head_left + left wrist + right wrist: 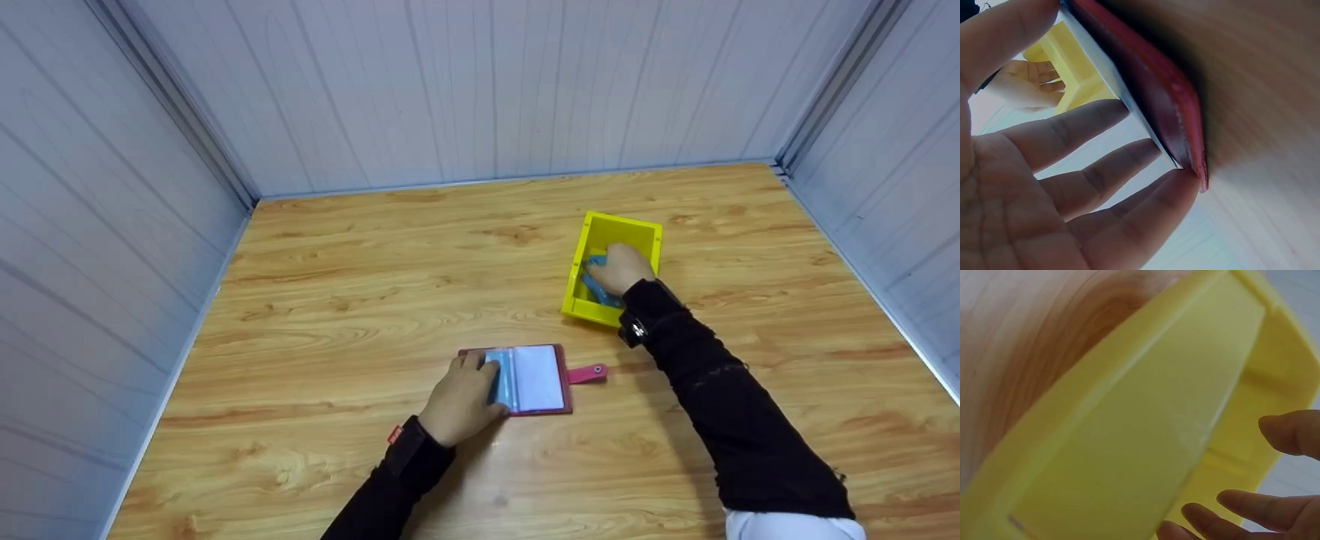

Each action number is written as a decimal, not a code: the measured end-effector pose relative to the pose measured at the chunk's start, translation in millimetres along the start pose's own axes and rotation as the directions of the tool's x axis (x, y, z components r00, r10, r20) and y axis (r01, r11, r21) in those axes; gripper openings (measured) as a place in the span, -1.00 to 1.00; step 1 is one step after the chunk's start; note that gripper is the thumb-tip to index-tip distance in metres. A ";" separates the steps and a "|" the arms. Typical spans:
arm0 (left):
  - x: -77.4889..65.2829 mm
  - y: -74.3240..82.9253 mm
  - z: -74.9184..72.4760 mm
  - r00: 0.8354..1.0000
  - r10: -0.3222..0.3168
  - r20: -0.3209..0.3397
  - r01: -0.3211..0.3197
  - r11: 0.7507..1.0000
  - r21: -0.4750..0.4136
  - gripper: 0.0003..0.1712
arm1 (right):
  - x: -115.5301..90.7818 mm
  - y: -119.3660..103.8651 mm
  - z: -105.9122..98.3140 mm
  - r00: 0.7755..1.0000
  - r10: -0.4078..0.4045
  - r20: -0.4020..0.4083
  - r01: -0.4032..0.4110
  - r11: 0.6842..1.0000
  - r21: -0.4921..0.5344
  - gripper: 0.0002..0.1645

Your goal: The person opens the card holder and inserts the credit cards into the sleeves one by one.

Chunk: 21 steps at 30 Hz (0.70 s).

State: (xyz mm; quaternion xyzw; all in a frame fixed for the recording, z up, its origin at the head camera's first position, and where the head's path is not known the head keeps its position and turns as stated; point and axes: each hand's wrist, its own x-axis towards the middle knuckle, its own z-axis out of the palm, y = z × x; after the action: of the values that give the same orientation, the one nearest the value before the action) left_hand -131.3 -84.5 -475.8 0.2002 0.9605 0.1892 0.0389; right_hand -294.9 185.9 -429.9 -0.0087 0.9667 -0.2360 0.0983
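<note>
A small red card holder [540, 379] lies spread apart on the wooden table, showing clear sleeves, a white right side and a blue left side. My left hand [463, 401] holds its left part, with the thumb at the near edge and fingers at the far edge. In the left wrist view, fingertips touch the rim of the red cover [1179, 101] and sleeve. Farther right, my right hand [624, 268] reaches into a yellow box [589, 309], beside blue pieces [598, 289]. The right wrist view shows its thumb and fingers [1252, 506] spread apart, nothing visible between them.
A pink snap strap [587, 373] sticks out from the card holder's right side, towards the box. White panel walls [450, 90] stand at the back and both sides of the wooden table [337, 300].
</note>
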 end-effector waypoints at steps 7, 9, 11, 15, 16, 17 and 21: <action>0.3 -0.7 -0.5 1.000 -0.003 0.002 0.003 1.000 -0.004 -0.25 | 6.0 -0.4 5.3 0.999 0.011 0.041 -0.006 0.993 -0.117 -0.70; 0.2 -0.7 -0.3 1.000 -0.002 0.002 0.002 1.000 -0.003 -0.25 | 7.0 0.5 7.9 0.999 0.007 0.053 0.000 0.990 -0.144 -0.72; -0.1 -0.4 -0.5 1.000 0.001 0.003 -0.001 1.000 -0.002 -0.25 | 7.9 1.8 10.9 0.998 0.002 0.055 0.006 0.988 -0.157 -0.72; -0.3 -0.1 -0.7 1.000 0.005 0.005 -0.005 1.000 0.004 -0.26 | 8.6 2.1 15.8 0.999 0.005 0.046 0.004 0.983 -0.185 -0.76; -0.4 0.0 -0.7 1.000 0.005 0.005 -0.005 1.000 0.005 -0.26 | 8.6 1.8 16.4 0.999 0.006 0.040 0.002 0.981 -0.196 -0.77; -0.3 -0.1 -0.6 1.000 0.005 0.005 -0.005 1.000 0.006 -0.26 | 8.6 1.4 16.8 0.999 0.010 0.036 -0.003 0.978 -0.206 -0.78; -0.1 0.3 -0.9 1.000 -0.002 0.014 0.002 1.000 0.005 -0.26 | 8.3 1.6 16.5 1.000 0.013 0.023 -0.007 0.972 -0.234 -0.81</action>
State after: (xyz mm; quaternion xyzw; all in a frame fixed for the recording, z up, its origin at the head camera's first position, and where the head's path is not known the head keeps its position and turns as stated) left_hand -131.3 -84.5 -474.8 0.2007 0.9609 0.1855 0.0454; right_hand -299.7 179.3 -446.5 -0.0183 0.9866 -0.1197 0.1095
